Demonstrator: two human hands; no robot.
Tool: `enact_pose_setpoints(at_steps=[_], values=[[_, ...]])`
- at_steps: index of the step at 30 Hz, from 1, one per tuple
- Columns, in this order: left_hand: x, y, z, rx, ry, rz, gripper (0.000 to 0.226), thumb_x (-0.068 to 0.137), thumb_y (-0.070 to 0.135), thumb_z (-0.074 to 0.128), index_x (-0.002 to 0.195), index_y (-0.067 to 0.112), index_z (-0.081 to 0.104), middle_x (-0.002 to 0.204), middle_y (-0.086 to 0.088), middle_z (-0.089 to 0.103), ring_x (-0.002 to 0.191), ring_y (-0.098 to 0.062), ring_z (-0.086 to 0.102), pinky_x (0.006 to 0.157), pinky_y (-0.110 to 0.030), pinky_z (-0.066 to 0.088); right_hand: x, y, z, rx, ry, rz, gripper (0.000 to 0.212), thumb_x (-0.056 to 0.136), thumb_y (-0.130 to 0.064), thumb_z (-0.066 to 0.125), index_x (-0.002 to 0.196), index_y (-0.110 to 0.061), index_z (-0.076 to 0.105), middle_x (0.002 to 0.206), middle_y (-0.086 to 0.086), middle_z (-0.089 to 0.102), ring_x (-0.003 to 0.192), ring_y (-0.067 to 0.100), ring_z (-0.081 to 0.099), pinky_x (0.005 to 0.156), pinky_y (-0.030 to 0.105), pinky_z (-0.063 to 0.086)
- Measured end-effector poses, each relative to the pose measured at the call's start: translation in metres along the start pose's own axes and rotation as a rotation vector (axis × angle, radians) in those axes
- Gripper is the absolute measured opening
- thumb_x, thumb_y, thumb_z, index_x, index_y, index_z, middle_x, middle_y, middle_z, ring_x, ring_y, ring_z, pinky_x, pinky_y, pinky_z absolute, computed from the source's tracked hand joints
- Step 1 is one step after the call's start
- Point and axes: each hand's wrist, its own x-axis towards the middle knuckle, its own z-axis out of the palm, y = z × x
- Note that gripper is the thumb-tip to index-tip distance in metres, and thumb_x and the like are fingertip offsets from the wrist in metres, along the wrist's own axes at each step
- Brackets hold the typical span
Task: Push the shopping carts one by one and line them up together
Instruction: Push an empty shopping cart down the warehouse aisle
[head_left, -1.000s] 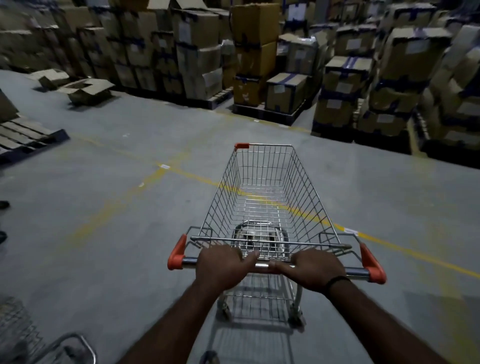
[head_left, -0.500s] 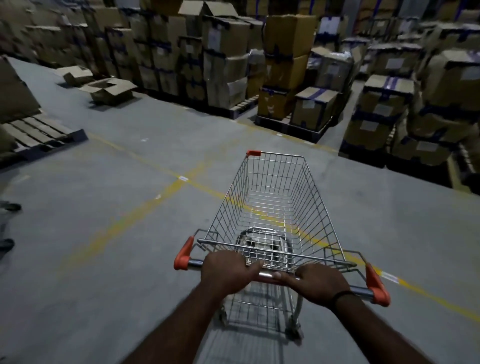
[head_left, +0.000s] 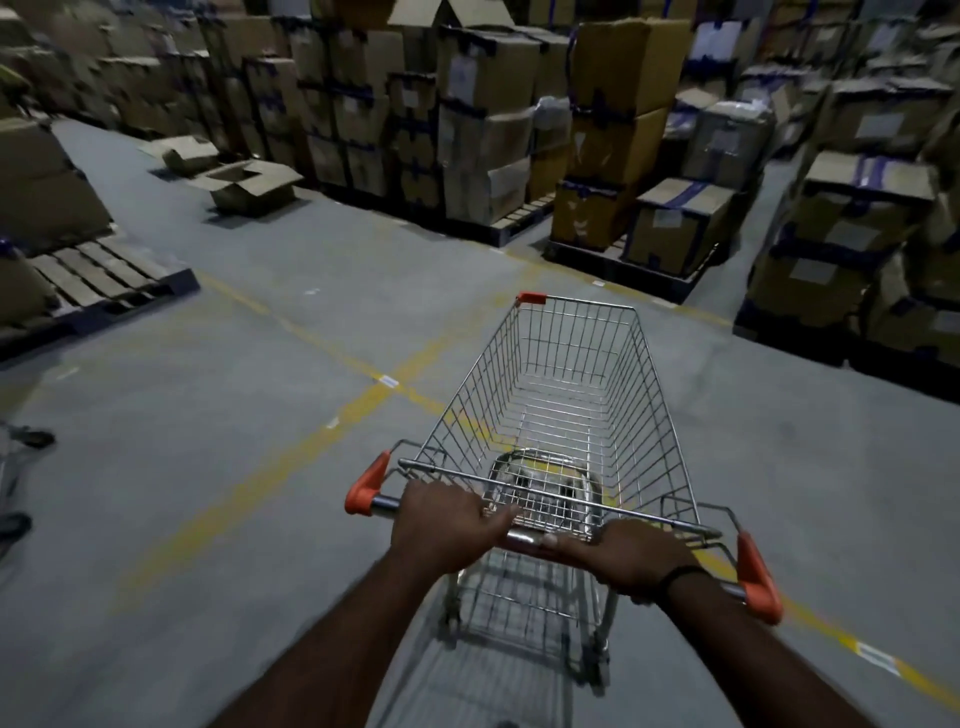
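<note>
Left hand (head_left: 441, 525) and right hand (head_left: 634, 558) grip the handle (head_left: 521, 535) of one shopping cart (head_left: 556, 410); possibly a second cart (head_left: 18, 457) at left.

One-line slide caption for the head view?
The left hand and right hand grip the handle of an empty shopping cart, facing stacked cardboard boxes across the warehouse floor.

Silver wire cart (head_left: 561, 395) with orange handle ends (head_left: 367, 484), yellow-lined grey floor (head_left: 218, 467), brown boxes (head_left: 483, 130).

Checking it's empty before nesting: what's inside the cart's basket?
The shopping cart holds no goods, only a folded seat flap. Left hand and right hand hide its near edge.
</note>
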Motion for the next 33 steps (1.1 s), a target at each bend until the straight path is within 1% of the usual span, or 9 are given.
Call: enact_pose_setpoints(at_steps=[3, 7, 12, 15, 18, 21, 24, 28, 33], values=[[0.048, -0.017, -0.002, 0.002, -0.001, -0.070, 0.085, 0.089, 0.079, 0.009, 0.077, 0.019, 0.069, 0.078, 0.002, 0.066, 0.084, -0.019, 0.059, 0.095, -0.047, 0.032, 0.049, -0.008, -0.023, -0.013, -0.001, -0.033, 0.088, 0.061, -0.103, 0.021, 0.056, -0.022, 0.054, 0.063, -0.003, 0.058, 0.072, 0.018, 0.063, 0.084, 0.033, 0.054], [0.110, -0.041, -0.006, -0.002, 0.037, -0.152, 0.084, 0.088, 0.077, 0.010, 0.086, 0.020, 0.072, 0.091, 0.000, 0.069, 0.102, -0.022, 0.059, 0.105, -0.054, 0.025, 0.115, -0.018, -0.053, -0.015, 0.033, -0.068, 0.104, 0.054, -0.108, 0.016, 0.072, -0.019, 0.067, 0.090, 0.005, 0.072, 0.087, 0.021, 0.067, 0.086, 0.035, 0.053], [0.173, -0.074, -0.002, -0.041, 0.057, -0.197, 0.083, 0.084, 0.078, 0.010, 0.116, 0.030, 0.070, 0.125, 0.007, 0.063, 0.127, -0.018, 0.046, 0.112, -0.065, 0.011, 0.175, -0.036, -0.080, -0.073, 0.052, -0.096, 0.103, 0.062, -0.103, 0.015, 0.077, -0.016, 0.069, 0.087, 0.005, 0.067, 0.088, 0.023, 0.066, 0.084, 0.034, 0.053], [0.213, -0.098, -0.003, -0.057, 0.060, -0.192, 0.081, 0.082, 0.078, 0.012, 0.126, 0.035, 0.065, 0.142, 0.008, 0.053, 0.140, -0.018, 0.035, 0.111, -0.065, 0.010, 0.213, -0.049, -0.097, -0.080, 0.058, -0.101, 0.101, 0.059, -0.105, 0.014, 0.072, -0.018, 0.064, 0.093, 0.007, 0.069, 0.091, 0.025, 0.066, 0.084, 0.034, 0.052], [0.254, -0.125, -0.005, -0.071, 0.046, -0.181, 0.082, 0.080, 0.077, 0.011, 0.133, 0.038, 0.059, 0.152, 0.009, 0.043, 0.145, -0.018, 0.026, 0.112, -0.062, 0.014, 0.254, -0.066, -0.112, -0.065, 0.052, -0.105, 0.111, 0.048, -0.109, 0.008, 0.070, -0.017, 0.066, 0.084, 0.004, 0.065, 0.087, 0.023, 0.065, 0.084, 0.035, 0.053], [0.298, -0.154, -0.009, -0.066, 0.055, -0.162, 0.082, 0.079, 0.076, 0.011, 0.132, 0.037, 0.060, 0.151, 0.008, 0.045, 0.144, -0.017, 0.029, 0.110, -0.058, 0.017, 0.299, -0.085, -0.130, -0.049, 0.048, -0.104, 0.111, 0.045, -0.110, 0.006, 0.064, -0.016, 0.062, 0.076, 0.002, 0.062, 0.082, 0.022, 0.064, 0.085, 0.036, 0.053], [0.345, -0.186, -0.012, -0.049, 0.056, -0.138, 0.079, 0.082, 0.075, 0.014, 0.130, 0.036, 0.062, 0.150, 0.007, 0.046, 0.141, -0.017, 0.032, 0.109, -0.054, 0.020, 0.345, -0.106, -0.148, -0.040, 0.047, -0.093, 0.100, 0.047, -0.109, 0.007, 0.054, -0.019, 0.050, 0.063, -0.002, 0.054, 0.072, 0.020, 0.060, 0.080, 0.034, 0.052], [0.410, -0.226, -0.017, -0.067, 0.045, -0.109, 0.071, 0.089, 0.073, 0.023, 0.129, 0.031, 0.063, 0.144, 0.005, 0.050, 0.135, -0.018, 0.039, 0.105, -0.050, 0.026, 0.407, -0.130, -0.176, -0.017, 0.066, -0.052, 0.097, 0.050, -0.108, 0.012, 0.051, -0.019, 0.050, 0.055, -0.002, 0.054, 0.059, 0.014, 0.058, 0.073, 0.032, 0.052], [0.480, -0.269, -0.024, -0.031, 0.057, -0.063, 0.079, 0.090, 0.074, 0.018, 0.098, 0.018, 0.073, 0.100, -0.004, 0.069, 0.101, -0.025, 0.060, 0.092, -0.042, 0.036, 0.477, -0.158, -0.202, -0.060, 0.119, -0.010, 0.096, 0.057, -0.106, 0.015, 0.050, -0.016, 0.048, 0.056, 0.000, 0.051, 0.058, 0.015, 0.054, 0.064, 0.031, 0.045]])
